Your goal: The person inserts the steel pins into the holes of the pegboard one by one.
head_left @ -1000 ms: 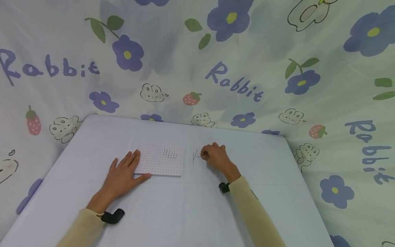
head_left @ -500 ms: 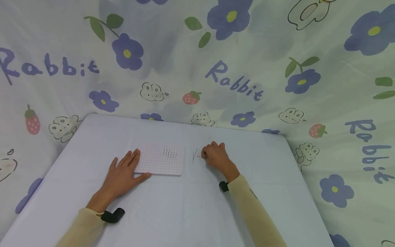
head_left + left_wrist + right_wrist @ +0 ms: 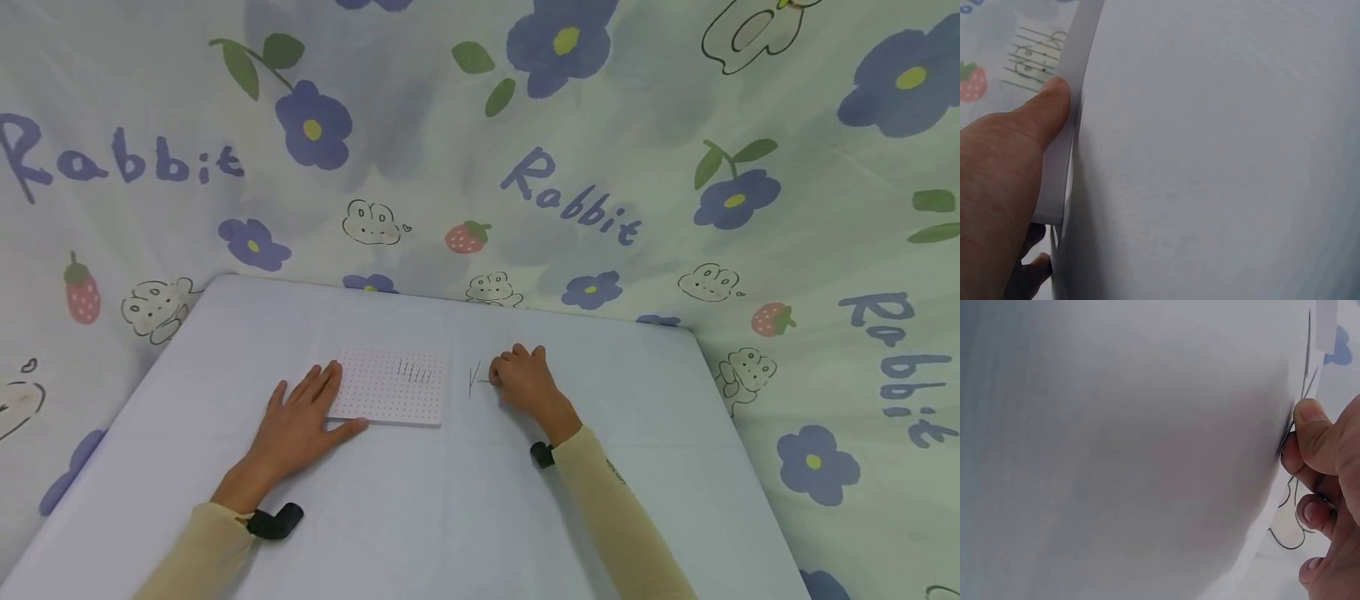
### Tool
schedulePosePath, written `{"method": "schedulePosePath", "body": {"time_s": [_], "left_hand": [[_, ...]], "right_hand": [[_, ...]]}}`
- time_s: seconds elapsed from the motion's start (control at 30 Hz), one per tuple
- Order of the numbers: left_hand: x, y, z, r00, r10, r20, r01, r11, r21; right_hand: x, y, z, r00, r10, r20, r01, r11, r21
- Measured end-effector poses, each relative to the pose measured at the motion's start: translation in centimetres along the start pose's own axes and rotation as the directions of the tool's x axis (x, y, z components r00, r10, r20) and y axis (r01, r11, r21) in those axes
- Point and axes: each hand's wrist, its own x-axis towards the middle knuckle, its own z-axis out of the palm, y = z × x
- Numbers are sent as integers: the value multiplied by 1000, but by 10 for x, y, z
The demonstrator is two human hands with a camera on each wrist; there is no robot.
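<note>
A white board [image 3: 378,407] dotted with small holes lies left of the table's middle. Several thin dark pins [image 3: 414,372] stand in a row towards its right side. Against the board's left and front edges rests my left hand [image 3: 288,433], fingers straight and thumb [image 3: 1054,103] along the front edge. To the right of the board, my right hand [image 3: 528,383] is low over the table, its thumb and index finger pinching a thin dark pin [image 3: 1285,437]. Two loose pins [image 3: 471,383] lie on the cloth just left of these fingertips.
White cloth covers the table [image 3: 480,517]. Behind it and at both sides hangs a curtain [image 3: 420,183] printed with flowers, rabbits and strawberries. A black wrist device [image 3: 276,522] sticks out beside the left wrist.
Almost nothing differs: the right hand stays by the loose pins with only a slight shift, and the left hand keeps its place on the board.
</note>
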Motion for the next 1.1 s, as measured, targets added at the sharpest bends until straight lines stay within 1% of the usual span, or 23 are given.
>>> {"method": "schedulePosePath", "body": {"time_s": [0.13,0.37,0.47,0.6,0.77,0.9,1.0,1.1], "left_hand": [[1,0,-1,1000,-1,2,1,1000,0],[1,-2,1,1000,-2,-2,2,1000,5],[0,-3,4,1000,-4,-10,4,1000,2],[0,-3,5,1000,-1,-23,1,1000,-1],[-1,-2,4,1000,4,-20,-4,1000,-4],[-1,-2,3,1000,4,-17,-4,1000,-1],[-1,-2,3,1000,5,-18,-5,1000,1],[0,-2,4,1000,5,-20,-5,1000,0]], "right_hand": [[1,-2,-4,1000,-9,-10,9,999,49],[6,-11,-17,999,-37,-7,38,978,207],[7,-16,-23,998,-51,-29,57,971,232],[8,-23,-28,994,-67,-81,88,956,279],[11,-31,-31,987,-68,-144,117,923,367],[14,-38,-32,983,-51,-177,127,884,450],[16,-44,-32,982,-38,-185,127,856,501],[18,-49,-32,985,-32,-167,115,847,519]]}}
